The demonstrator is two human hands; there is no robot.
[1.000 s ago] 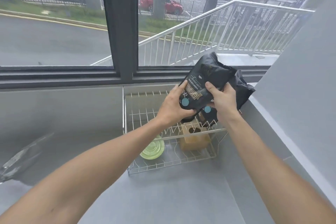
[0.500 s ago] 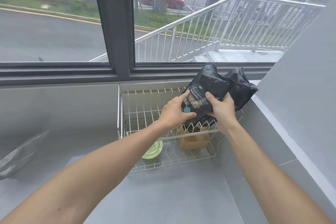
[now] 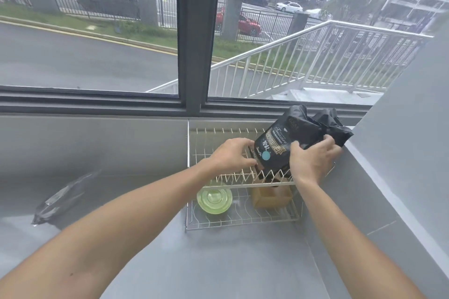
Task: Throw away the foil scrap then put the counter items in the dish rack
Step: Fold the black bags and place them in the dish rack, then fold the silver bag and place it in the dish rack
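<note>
A black coffee bag (image 3: pixel 286 143) with gold and white lettering stands tilted on the upper tier of the white wire dish rack (image 3: pixel 194 153). My left hand (image 3: pixel 230 155) grips its lower left edge and my right hand (image 3: pixel 311 160) grips its right side. The bag's crumpled top leans toward the right wall. On the rack's lower tier lie a green glass lid (image 3: pixel 214 199) and a tan block (image 3: pixel 271 198) with a dark hole.
A clear plastic bag (image 3: pixel 64 198) lies on the grey counter at the left. The rack stands in the corner under the window sill (image 3: pixel 97 104), against a grey wall (image 3: pixel 401 153) on the right. Grey counter surface (image 3: pixel 230 262) spreads in front of the rack.
Both hands have lowered the coffee bag onto the rack's upper tier, and its bottom now rests among the wire prongs. The camera view has shifted.
</note>
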